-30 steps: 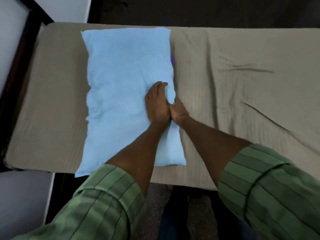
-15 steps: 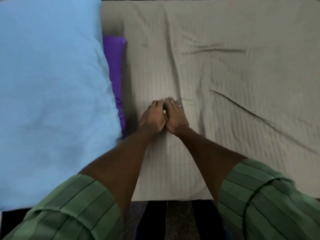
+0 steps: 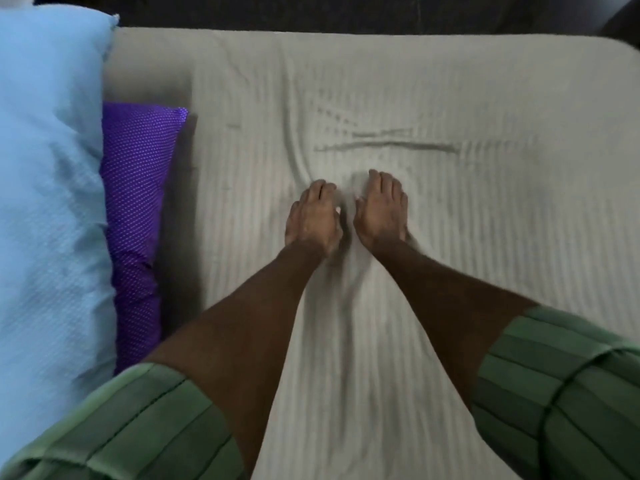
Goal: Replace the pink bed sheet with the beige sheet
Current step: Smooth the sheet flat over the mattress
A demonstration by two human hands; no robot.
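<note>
Beige sheet being smoothed flat on the bed

Head view: the beige sheet point(image 3: 450, 237) is spread over the mattress; the left hand point(image 3: 313, 220) and right hand point(image 3: 381, 209) are laid flat on it, fingers straight, nothing gripped. Creases are seen just beyond them (an outward sweep seems called for). A blue pillow point(image 3: 48, 202) and purple cushion point(image 3: 138, 209) are set at left.

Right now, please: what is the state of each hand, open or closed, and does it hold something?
Left hand: open, fingers straight, flat on the beige sheet, holding nothing.
Right hand: open, flat on the same sheet, holding nothing.
</note>
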